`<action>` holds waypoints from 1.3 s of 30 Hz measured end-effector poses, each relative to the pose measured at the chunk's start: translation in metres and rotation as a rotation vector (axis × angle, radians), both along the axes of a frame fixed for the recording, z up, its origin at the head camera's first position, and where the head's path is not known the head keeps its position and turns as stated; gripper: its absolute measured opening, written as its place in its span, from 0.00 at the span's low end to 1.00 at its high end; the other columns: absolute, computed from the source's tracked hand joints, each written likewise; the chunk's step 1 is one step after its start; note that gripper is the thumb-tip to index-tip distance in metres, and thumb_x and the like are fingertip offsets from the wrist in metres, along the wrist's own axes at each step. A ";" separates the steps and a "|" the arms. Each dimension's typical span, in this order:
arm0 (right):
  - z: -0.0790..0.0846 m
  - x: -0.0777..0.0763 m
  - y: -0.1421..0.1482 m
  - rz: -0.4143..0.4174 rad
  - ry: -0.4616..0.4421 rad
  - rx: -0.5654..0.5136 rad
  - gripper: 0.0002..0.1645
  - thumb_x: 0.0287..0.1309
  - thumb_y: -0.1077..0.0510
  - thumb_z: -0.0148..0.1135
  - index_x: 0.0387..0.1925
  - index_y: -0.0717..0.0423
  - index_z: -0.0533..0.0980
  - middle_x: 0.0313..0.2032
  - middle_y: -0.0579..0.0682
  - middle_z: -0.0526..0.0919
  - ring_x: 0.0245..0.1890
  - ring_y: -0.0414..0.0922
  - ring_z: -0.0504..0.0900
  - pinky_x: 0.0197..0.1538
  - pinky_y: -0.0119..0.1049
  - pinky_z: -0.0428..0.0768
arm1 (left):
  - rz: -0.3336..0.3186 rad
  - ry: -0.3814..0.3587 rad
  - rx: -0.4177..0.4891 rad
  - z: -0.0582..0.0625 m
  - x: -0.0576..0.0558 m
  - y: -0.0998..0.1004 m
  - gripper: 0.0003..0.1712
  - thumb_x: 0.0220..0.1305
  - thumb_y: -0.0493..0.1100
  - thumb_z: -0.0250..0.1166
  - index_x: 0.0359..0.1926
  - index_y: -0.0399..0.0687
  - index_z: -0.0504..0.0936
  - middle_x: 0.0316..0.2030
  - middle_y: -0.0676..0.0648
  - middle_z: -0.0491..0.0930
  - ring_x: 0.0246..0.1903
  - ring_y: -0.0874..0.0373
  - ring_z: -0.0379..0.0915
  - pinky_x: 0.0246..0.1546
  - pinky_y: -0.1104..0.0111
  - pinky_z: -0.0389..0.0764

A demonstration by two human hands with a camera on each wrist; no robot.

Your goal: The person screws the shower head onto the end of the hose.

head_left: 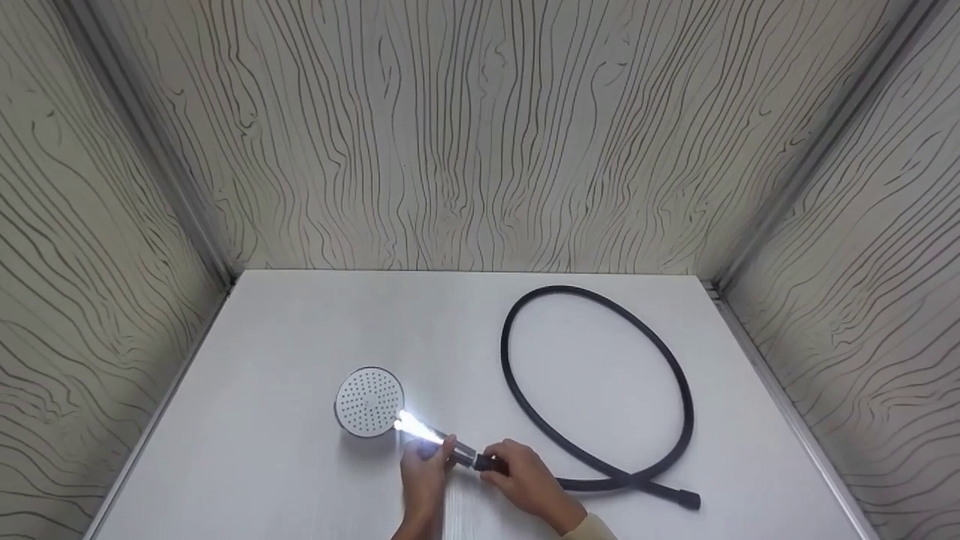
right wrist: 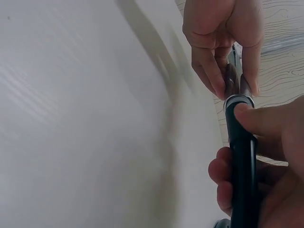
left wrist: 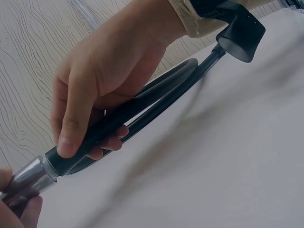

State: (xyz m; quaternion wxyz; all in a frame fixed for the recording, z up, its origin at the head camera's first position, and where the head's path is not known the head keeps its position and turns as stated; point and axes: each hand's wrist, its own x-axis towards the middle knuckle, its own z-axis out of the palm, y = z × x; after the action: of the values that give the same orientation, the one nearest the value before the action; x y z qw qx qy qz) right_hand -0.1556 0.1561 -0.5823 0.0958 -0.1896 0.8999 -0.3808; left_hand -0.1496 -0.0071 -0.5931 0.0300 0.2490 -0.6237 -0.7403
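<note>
A shower head (head_left: 369,402) with a round dotted face lies face up, its shiny handle (head_left: 463,453) pointing toward the lower right. My left hand (head_left: 425,480) grips that handle between thumb and fingers. My right hand (head_left: 526,480) pinches the black end fitting (head_left: 484,463) of a shower hose right at the handle's end. In the right wrist view the thumb presses on the black fitting (right wrist: 240,123), which meets the metal handle end (right wrist: 232,85). Part of the handle is hidden by the left fingers and by glare.
The black hose (head_left: 686,397) loops across the right side of the white table (head_left: 300,315) and crosses itself near the front. Its free end (head_left: 688,499) lies at the lower right. Wood-patterned panels (head_left: 465,135) stand at the back and both sides.
</note>
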 end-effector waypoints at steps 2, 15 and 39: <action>0.000 0.001 0.000 -0.017 -0.002 -0.007 0.14 0.52 0.57 0.70 0.41 0.55 0.78 0.30 0.40 0.78 0.28 0.30 0.70 0.30 0.24 0.74 | 0.019 0.006 -0.008 -0.001 0.001 0.001 0.18 0.61 0.35 0.67 0.42 0.29 0.67 0.41 0.38 0.73 0.39 0.53 0.78 0.47 0.65 0.89; -0.005 0.005 0.001 -0.043 0.151 -0.005 0.10 0.49 0.56 0.70 0.33 0.49 0.77 0.31 0.39 0.78 0.30 0.29 0.72 0.32 0.23 0.78 | 0.029 0.005 -0.021 -0.004 0.005 0.003 0.22 0.60 0.37 0.69 0.45 0.27 0.67 0.41 0.35 0.76 0.37 0.56 0.78 0.44 0.65 0.90; -0.007 0.010 -0.005 -0.063 0.201 -0.067 0.05 0.56 0.54 0.67 0.34 0.50 0.81 0.30 0.39 0.73 0.29 0.29 0.70 0.31 0.21 0.77 | 0.045 -0.051 -0.114 0.001 0.007 -0.002 0.27 0.61 0.43 0.69 0.53 0.32 0.69 0.43 0.36 0.80 0.39 0.53 0.82 0.45 0.60 0.89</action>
State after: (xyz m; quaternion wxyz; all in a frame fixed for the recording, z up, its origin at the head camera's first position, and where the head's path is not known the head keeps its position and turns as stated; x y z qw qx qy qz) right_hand -0.1452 0.1513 -0.5896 -0.0133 -0.2014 0.8973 -0.3926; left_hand -0.1430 -0.0088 -0.5923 0.0446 0.2797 -0.6596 -0.6962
